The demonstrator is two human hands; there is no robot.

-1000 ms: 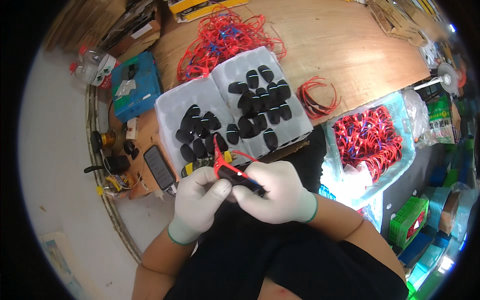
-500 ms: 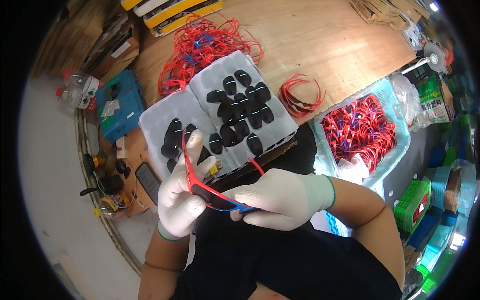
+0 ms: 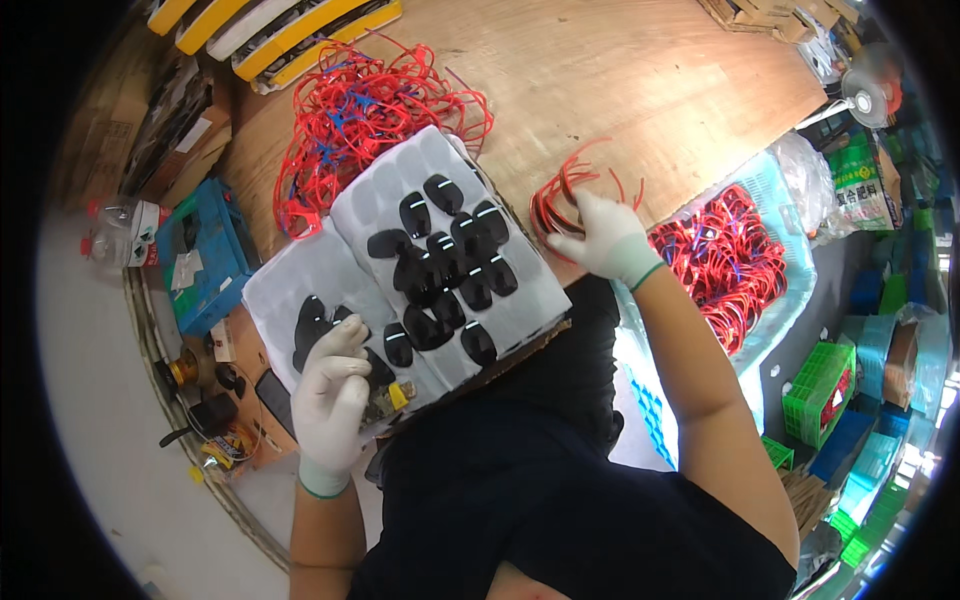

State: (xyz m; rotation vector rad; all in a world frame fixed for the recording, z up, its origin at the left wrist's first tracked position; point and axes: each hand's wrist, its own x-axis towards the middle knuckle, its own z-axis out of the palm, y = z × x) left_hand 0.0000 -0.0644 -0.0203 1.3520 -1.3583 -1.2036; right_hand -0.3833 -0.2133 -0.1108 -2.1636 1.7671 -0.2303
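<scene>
My white-gloved right hand (image 3: pixel 608 238) is over a small bundle of red-framed sunglasses (image 3: pixel 556 203) on the table, right of the lens tray, its fingers closed on a pair. The lens tray (image 3: pixel 375 235) is pale grey with shallow hollows. Many loose dark lenses (image 3: pixel 447 258) lie on its right half, some overlapping. Above the left half is my gloved left hand (image 3: pixel 332 395), fingers loosely bent, thumb apart, no object visible in it. Dark lenses (image 3: pixel 312 325) lie beside its fingertips, partly covered. Below them is a small yellow item (image 3: pixel 400 396).
Behind the tray sprawls a tangle of red and blue frames (image 3: pixel 375 120). A light-blue crate (image 3: pixel 795 270) of red glasses stands at right. Left are a blue box (image 3: pixel 210 255), a plastic bottle (image 3: pixel 120 235) and a phone (image 3: pixel 272 400). Yellow-edged trays (image 3: pixel 270 45) sit at the back.
The red and blue sunglasses that both hands held have left my lap area. My right hand has moved far and right to the bundle; my left hand has let go and moved slightly left.
</scene>
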